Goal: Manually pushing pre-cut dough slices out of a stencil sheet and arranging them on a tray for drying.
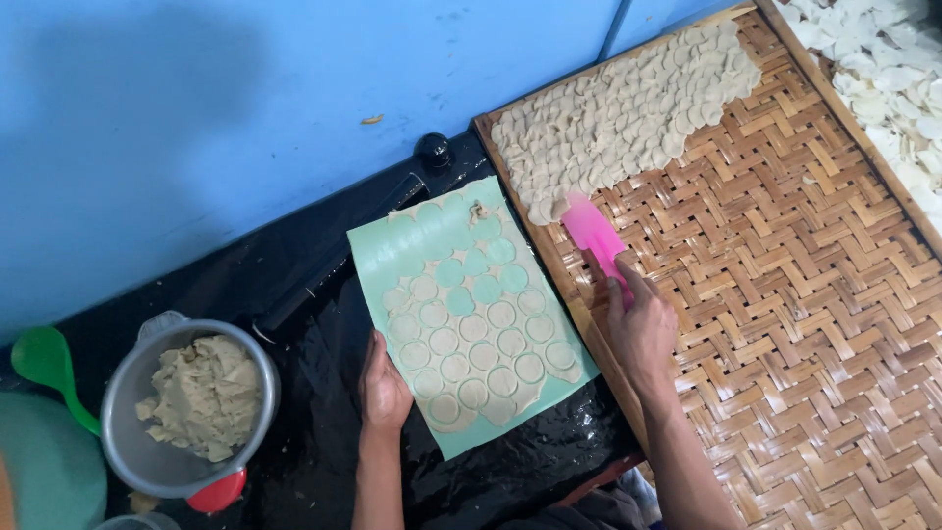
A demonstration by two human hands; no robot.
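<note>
My left hand (381, 385) rests on the lower left edge of a pale green mat (378, 257), pinning it down. The mat carries a thin dough sheet (471, 345) cut into several round discs, some lifted out. My right hand (640, 329) grips a pink flat scraper (591, 232) whose tip touches the pile of dough discs (628, 108) laid on a woven bamboo tray (785, 294).
A metal bowl (128, 432) of dough lump stands at the left on the black plastic-covered surface (324, 451). A green spoon (44, 365) lies beside it. A second tray of white discs (883, 69) sits at top right. A blue wall (245, 98) rises behind.
</note>
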